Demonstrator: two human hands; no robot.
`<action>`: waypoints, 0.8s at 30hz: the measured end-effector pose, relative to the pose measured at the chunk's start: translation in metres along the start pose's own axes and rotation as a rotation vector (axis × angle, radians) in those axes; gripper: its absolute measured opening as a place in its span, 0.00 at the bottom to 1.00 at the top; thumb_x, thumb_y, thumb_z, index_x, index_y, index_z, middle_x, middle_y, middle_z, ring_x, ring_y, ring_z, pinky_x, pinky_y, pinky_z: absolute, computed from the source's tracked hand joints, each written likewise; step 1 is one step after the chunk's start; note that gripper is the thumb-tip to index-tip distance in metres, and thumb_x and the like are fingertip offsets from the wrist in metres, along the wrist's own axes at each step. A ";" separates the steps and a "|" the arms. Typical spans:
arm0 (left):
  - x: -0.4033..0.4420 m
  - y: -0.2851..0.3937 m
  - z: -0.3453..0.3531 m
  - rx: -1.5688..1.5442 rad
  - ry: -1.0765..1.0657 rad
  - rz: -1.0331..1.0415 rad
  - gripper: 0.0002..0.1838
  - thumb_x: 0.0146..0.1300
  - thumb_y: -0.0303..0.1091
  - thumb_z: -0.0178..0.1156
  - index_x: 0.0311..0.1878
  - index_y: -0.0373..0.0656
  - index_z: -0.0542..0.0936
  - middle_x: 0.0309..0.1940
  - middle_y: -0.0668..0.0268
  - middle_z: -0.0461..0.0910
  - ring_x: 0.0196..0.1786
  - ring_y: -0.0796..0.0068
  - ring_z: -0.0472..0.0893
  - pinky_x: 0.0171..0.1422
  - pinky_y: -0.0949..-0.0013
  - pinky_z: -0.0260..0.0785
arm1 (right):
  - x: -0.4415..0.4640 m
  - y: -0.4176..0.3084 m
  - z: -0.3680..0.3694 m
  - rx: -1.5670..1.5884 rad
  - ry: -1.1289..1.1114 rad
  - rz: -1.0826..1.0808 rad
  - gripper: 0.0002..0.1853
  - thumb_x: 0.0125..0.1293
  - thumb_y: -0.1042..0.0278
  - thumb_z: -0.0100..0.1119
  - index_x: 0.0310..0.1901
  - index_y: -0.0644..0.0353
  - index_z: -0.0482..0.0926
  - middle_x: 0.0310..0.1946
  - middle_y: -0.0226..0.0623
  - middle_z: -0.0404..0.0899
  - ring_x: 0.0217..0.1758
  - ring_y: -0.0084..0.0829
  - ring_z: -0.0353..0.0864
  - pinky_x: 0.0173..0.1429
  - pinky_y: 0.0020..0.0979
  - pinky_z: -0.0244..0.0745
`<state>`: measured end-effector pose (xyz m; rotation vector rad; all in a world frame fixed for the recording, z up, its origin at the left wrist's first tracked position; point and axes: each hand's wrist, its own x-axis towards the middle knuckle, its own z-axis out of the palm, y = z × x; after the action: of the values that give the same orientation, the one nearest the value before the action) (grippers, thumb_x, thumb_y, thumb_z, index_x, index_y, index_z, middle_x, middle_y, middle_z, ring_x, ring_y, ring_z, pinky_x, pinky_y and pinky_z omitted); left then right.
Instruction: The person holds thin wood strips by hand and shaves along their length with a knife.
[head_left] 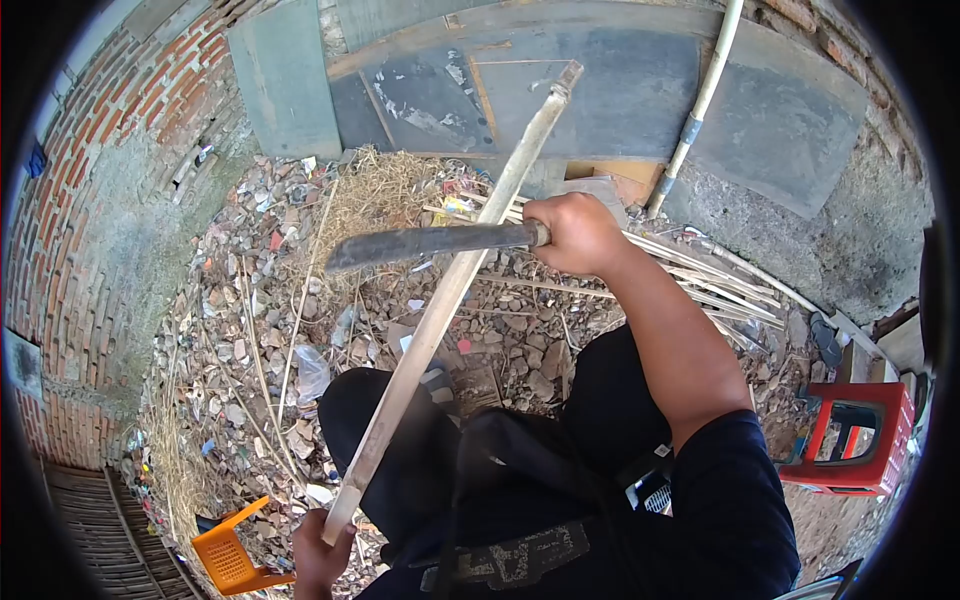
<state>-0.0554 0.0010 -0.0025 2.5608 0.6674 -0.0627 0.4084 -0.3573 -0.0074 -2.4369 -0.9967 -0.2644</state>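
My right hand [575,232] is closed round the handle of a machete [430,246]. Its dark blade points left and crosses in front of a long wooden batten [425,345]; I cannot tell whether the two touch. Low in the view, my left hand [322,555] grips the near end of this batten. The pale, squared wood slants up and to the right, past my knee, and its far end is over the grey boards.
Rubble [265,330] covers the ground, with dry straw [375,200] heaped behind. Thin wooden strips [700,275] lie at the right. An orange plastic chair [228,558] is low left, a red plastic stool [855,440] at right. Grey boards [620,100] and a pipe [705,100] line the back.
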 end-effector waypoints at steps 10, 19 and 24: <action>0.026 0.047 -0.010 0.154 0.061 0.234 0.27 0.47 0.34 0.73 0.50 0.38 0.76 0.38 0.50 0.83 0.43 0.46 0.86 0.49 0.50 0.77 | -0.005 0.012 -0.001 0.021 -0.010 0.082 0.17 0.52 0.65 0.68 0.46 0.51 0.86 0.33 0.44 0.87 0.40 0.50 0.88 0.47 0.48 0.83; 0.027 0.039 0.023 0.227 0.195 0.169 0.22 0.56 0.44 0.76 0.41 0.37 0.79 0.25 0.50 0.80 0.28 0.42 0.83 0.31 0.47 0.73 | -0.003 0.009 -0.003 -0.034 -0.097 0.119 0.17 0.52 0.65 0.68 0.46 0.51 0.86 0.32 0.45 0.87 0.41 0.50 0.88 0.48 0.49 0.83; 0.016 0.025 0.017 0.245 0.322 0.209 0.23 0.59 0.50 0.73 0.37 0.39 0.77 0.24 0.53 0.78 0.25 0.42 0.80 0.29 0.48 0.70 | -0.005 0.017 -0.011 -0.033 -0.059 0.183 0.18 0.53 0.64 0.67 0.47 0.51 0.87 0.35 0.46 0.88 0.43 0.49 0.88 0.50 0.49 0.83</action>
<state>-0.0281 -0.0191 -0.0084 2.8951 0.5282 0.3655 0.4167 -0.3760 -0.0062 -2.5589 -0.7918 -0.1484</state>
